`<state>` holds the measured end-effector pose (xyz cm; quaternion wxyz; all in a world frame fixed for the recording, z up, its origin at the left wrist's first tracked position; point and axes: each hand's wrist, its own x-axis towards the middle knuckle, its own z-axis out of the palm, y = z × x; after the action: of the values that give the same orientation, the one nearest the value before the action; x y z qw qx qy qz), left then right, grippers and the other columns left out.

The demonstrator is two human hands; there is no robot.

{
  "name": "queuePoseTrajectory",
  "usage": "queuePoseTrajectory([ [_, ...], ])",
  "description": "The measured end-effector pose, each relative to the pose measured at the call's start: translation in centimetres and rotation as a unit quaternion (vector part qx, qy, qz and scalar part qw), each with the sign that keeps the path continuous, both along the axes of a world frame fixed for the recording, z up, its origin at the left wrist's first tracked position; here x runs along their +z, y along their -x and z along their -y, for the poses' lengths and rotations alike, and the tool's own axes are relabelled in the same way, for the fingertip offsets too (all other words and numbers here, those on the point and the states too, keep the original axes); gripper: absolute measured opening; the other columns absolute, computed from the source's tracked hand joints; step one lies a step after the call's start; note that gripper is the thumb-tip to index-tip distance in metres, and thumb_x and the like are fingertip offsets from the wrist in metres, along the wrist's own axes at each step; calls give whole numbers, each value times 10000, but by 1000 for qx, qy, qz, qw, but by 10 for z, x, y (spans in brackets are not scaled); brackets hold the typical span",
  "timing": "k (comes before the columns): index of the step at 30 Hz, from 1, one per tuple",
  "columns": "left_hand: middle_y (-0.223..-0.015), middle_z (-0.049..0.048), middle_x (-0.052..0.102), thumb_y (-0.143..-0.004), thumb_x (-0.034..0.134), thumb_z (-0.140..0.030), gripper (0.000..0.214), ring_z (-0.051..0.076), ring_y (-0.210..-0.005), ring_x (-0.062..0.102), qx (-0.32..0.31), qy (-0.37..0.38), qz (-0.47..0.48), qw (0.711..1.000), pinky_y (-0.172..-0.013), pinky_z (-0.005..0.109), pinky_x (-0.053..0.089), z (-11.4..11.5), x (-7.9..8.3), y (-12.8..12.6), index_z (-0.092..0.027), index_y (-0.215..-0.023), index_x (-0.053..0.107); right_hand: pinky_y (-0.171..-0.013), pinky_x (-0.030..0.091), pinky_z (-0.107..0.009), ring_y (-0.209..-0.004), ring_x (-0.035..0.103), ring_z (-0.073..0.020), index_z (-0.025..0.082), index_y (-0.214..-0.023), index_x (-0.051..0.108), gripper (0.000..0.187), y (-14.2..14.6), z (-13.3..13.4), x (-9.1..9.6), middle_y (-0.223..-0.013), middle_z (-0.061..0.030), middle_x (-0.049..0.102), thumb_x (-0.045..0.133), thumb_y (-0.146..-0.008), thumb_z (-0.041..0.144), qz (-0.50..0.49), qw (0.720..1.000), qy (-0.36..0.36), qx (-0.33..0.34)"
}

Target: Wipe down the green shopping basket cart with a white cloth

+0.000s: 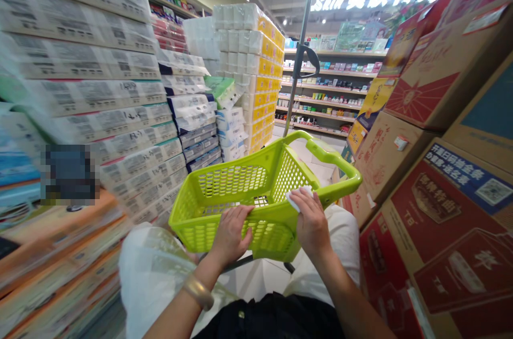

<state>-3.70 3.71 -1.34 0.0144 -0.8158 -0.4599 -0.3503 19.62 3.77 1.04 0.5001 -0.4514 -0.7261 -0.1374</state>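
Basket (240, 181): lime-green perforated plastic, positioned in front of the person, between tissue packs (120, 104) and cartons (436, 211). Left hand (230, 235) lay spread on the near rim; right hand (312, 224) pinched a white wipe (297, 199) against the rim.

"What's on the wrist?"

"A wide, polished gold-toned bangle (198, 292), a smooth band on the left forearm (176, 317)."

"And the clothes?"

"A black fabric top (272, 320) with one small pale button (241, 314), and below it loose cream-white cloth (340, 243), soft and a little sheer. Trousers or a skirt? I can't tell which from up here."

"The hands?"

"Bare, both of them: the left hand (229, 237) and the right hand (312, 224) — the bangle is the only jewellery showing."
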Motion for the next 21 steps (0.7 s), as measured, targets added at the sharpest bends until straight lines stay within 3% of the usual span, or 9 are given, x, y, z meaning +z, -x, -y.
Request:
queuePoseTrajectory([
  [5,-1049,73,639,-775,500,-193,391,254,-988,571,7,11,14,1000,-898,419,413,-3,3,5,-199,-1165,533,-1143,293,-526,-1221,576,-233,191,-1121,682,445,-27,-2,16,-1139,-92,708,356,-864,29,-54,996,-26,-60],
  [13,-1029,63,650,-749,507,-176,373,249,-970,586,14,12,37,999,-875,415,435,-7,3,8,-214,-1116,563,-1125,341,-454,-1175,611,-205,204,-1113,683,471,11,4,2,-1135,-67,717,362,-838,-3,0,1000,6,11],
  [19,-1022,62,661,-752,498,-189,353,245,-963,595,11,17,48,999,-880,418,441,-7,5,9,-214,-1096,575,-1142,289,-522,-1208,584,-229,191,-1113,682,442,-32,-3,19,-1148,-91,706,359,-852,39,-57,996,-21,-59],
  [21,-1008,58,664,-751,496,-194,343,242,-951,600,16,18,52,998,-873,415,445,-7,6,7,-215,-1082,581,-1143,285,-530,-1207,584,-232,191,-1107,684,435,-34,-3,21,-1140,-93,708,360,-856,45,-66,995,-24,-69],
])
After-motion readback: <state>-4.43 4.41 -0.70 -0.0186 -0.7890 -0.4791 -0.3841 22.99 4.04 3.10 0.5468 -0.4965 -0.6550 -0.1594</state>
